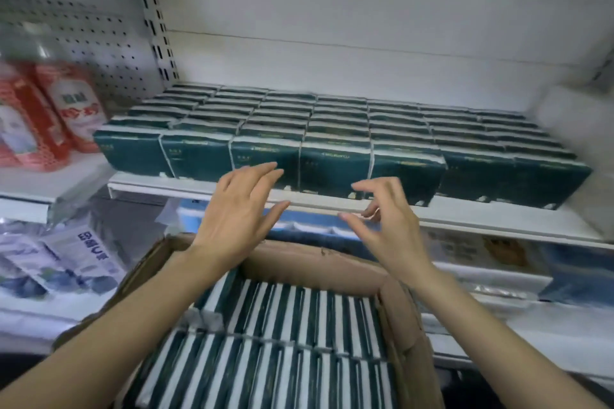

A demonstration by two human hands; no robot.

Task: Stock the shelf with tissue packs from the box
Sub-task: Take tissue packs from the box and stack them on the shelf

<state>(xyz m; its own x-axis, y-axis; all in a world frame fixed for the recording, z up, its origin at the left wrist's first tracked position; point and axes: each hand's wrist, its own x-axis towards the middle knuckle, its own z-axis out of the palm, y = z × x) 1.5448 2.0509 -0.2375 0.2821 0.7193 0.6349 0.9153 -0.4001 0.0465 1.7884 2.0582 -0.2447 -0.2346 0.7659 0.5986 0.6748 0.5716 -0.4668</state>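
Grip slack, empty: left hand (237,209), right hand (385,222); tissue packs (332,166) lettering blurred.

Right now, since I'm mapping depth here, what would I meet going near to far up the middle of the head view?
Boxed tissue packs → far wall of the cardboard box → white front lip of the shelf → rows of green packs on it → white back panel.

A white shelf (186,185) carries dark green tissue packs (332,164) standing upright in a single layer. They sit seven across and several rows deep, pressed together, from the front lip back toward the white rear panel. A neighbouring shelf (40,187) on the left holds blurred red packs (76,109).
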